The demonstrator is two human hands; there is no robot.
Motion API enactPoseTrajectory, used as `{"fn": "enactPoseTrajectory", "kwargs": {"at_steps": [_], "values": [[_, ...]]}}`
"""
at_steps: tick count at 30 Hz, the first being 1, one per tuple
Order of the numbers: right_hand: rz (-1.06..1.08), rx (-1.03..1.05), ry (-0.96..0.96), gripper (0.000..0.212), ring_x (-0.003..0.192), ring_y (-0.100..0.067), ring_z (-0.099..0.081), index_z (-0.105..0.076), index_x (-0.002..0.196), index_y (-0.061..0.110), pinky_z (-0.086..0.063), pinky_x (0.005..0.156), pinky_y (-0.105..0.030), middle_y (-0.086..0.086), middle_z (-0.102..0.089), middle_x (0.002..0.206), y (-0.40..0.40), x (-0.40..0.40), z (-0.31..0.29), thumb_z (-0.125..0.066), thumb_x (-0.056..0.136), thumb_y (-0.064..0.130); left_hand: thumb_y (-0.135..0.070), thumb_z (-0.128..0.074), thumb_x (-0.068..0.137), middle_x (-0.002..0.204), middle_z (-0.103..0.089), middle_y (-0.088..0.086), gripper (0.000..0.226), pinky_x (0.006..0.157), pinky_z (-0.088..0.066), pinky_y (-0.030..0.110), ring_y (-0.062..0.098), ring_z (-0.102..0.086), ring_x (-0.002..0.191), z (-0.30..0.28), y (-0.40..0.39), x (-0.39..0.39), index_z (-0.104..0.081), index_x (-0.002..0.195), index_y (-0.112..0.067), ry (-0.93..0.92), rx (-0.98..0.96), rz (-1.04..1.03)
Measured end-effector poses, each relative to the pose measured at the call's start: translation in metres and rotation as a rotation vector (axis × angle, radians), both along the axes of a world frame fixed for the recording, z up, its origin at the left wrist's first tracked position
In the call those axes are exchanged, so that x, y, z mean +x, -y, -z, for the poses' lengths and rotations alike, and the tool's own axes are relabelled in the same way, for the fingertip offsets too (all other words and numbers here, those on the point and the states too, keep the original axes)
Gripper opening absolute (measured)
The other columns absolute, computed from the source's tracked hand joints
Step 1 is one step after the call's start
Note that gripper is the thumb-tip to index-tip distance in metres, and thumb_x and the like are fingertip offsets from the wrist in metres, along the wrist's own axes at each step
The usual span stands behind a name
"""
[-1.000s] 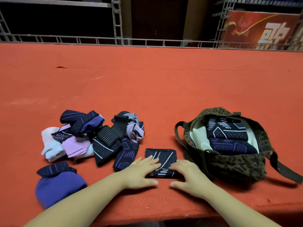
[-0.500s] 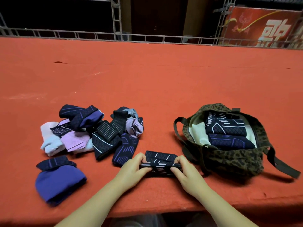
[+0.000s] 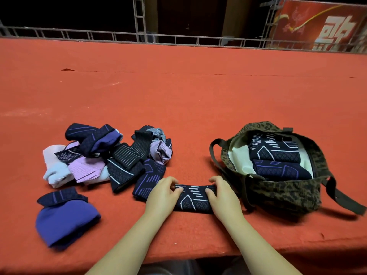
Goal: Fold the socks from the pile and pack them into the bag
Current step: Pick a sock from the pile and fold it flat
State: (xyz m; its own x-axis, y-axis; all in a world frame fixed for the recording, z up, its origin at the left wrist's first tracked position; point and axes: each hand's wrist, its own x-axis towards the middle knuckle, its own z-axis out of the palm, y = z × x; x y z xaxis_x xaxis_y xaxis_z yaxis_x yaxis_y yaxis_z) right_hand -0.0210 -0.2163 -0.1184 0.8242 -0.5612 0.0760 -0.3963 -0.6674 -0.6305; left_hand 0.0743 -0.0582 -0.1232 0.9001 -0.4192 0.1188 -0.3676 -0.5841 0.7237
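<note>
A folded navy sock (image 3: 193, 199) with white line patterns lies on the red table near its front edge. My left hand (image 3: 161, 193) grips its left end with curled fingers. My right hand (image 3: 223, 195) grips its right end the same way. Left of it sits the sock pile (image 3: 107, 155), a heap of navy, lilac, pale blue and black striped socks. To the right stands the open leopard-print bag (image 3: 282, 195), with two folded navy socks (image 3: 276, 157) inside against its pale lining.
A purple sock with a navy cuff (image 3: 63, 217) lies apart at the front left. The bag's dark strap (image 3: 345, 201) trails to the right. A metal rail (image 3: 178, 39) runs along the table's far edge, with a red banner (image 3: 321, 24) behind.
My hands went from pressing flat on the navy sock to gripping its ends and folding it over. The sock is now a narrower band.
</note>
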Motion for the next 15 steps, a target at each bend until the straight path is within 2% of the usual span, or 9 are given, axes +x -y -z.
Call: {"fn": "enactPoseTrajectory", "kwargs": {"at_steps": [2,5,7,9,11,13,15], "values": [[-0.026,-0.036,-0.027,0.025,0.102,-0.018,-0.056,-0.053,0.113,0.03,-0.041,0.093,-0.035,0.008,-0.046,0.113,0.004,0.0,0.004,-0.057,0.088,0.03,-0.023,-0.064,0.085,0.096,-0.055,-0.013,0.017,0.077,-0.044,0.022,-0.003,-0.055,0.076,0.004,-0.005,0.001,-0.059,0.101,-0.025,0.021,-0.043,0.03],[-0.048,0.033,0.066,0.014,0.095,-0.012,-0.056,-0.061,0.1,0.029,-0.042,0.097,-0.038,0.011,-0.043,0.113,0.01,-0.003,0.011,-0.062,0.086,0.028,-0.016,-0.063,0.086,0.102,-0.055,-0.012,0.015,0.089,-0.043,0.022,-0.001,-0.054,0.095,0.011,-0.012,0.002,-0.068,0.1,-0.019,0.09,-0.118,0.107],[-0.085,0.058,0.133,0.014,0.11,-0.013,-0.053,-0.066,0.1,0.028,-0.04,0.103,-0.039,0.007,-0.043,0.122,0.013,-0.008,0.013,-0.061,0.087,0.029,-0.032,-0.057,0.088,0.111,-0.057,-0.011,0.024,0.093,-0.036,0.017,0.001,-0.051,0.105,0.009,-0.014,0.0,-0.072,0.101,-0.018,0.08,-0.09,0.139],[-0.179,0.028,0.106,0.034,0.129,-0.016,-0.04,-0.068,0.109,0.03,-0.031,0.111,-0.037,0.002,-0.04,0.137,0.012,-0.015,0.01,-0.052,0.085,0.047,-0.057,-0.04,0.08,0.122,-0.057,-0.007,0.054,0.1,-0.03,0.018,0.007,-0.048,0.117,0.008,-0.015,-0.004,-0.072,0.105,-0.021,0.072,-0.022,0.17],[-0.309,-0.066,-0.005,0.061,0.138,-0.013,-0.026,-0.061,0.123,0.036,-0.019,0.114,-0.033,0.005,-0.031,0.149,0.01,-0.024,0.01,-0.035,0.076,0.066,-0.067,-0.027,0.072,0.131,-0.055,-0.005,0.071,0.108,-0.024,0.024,0.013,-0.04,0.129,0.01,-0.015,-0.005,-0.069,0.112,-0.026,0.076,0.062,0.184],[-0.333,-0.078,-0.107,0.069,0.142,-0.012,-0.019,-0.052,0.131,0.04,-0.014,0.116,-0.033,0.006,-0.027,0.153,0.011,-0.027,0.008,-0.031,0.074,0.071,-0.07,-0.027,0.073,0.133,-0.053,-0.008,0.07,0.109,-0.024,0.028,0.015,-0.037,0.133,0.009,-0.011,-0.005,-0.064,0.118,-0.03,0.098,0.153,0.157],[-0.221,0.015,-0.109,0.06,0.14,-0.014,-0.026,-0.049,0.135,0.033,-0.019,0.114,-0.032,0.001,-0.034,0.152,0.013,-0.021,0.004,-0.037,0.084,0.063,-0.066,-0.041,0.082,0.135,-0.049,-0.009,0.061,0.107,-0.027,0.033,0.015,-0.035,0.133,0.002,-0.005,-0.003,-0.054,0.127,-0.027,0.114,0.272,0.102]]}}
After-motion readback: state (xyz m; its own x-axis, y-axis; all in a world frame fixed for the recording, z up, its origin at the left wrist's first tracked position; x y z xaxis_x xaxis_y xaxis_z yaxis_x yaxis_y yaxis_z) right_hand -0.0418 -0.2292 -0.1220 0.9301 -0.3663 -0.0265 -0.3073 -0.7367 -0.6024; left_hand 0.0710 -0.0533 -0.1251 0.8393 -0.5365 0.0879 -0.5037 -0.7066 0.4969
